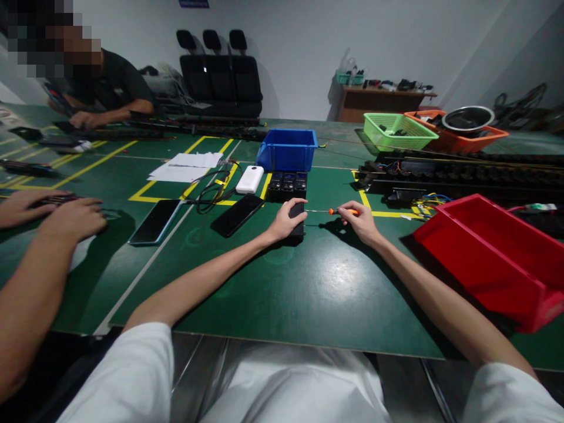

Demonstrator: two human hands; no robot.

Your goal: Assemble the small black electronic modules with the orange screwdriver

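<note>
My left hand is closed around a small black box-shaped part on the green table. In my right hand is a screwdriver with an orange and black handle, pinched between the fingers. Its thin shaft points left, and the tip is at or close to the right side of the black part; whether they touch I cannot tell. Just behind my left hand stand several similar black parts in a block. A dark phone lies to the left of my left hand.
Behind the black parts stands a blue bin; a red bin is at right. A white power bank, cables, papers and another phone lie leftward. A co-worker's hands are at far left; another person sits across.
</note>
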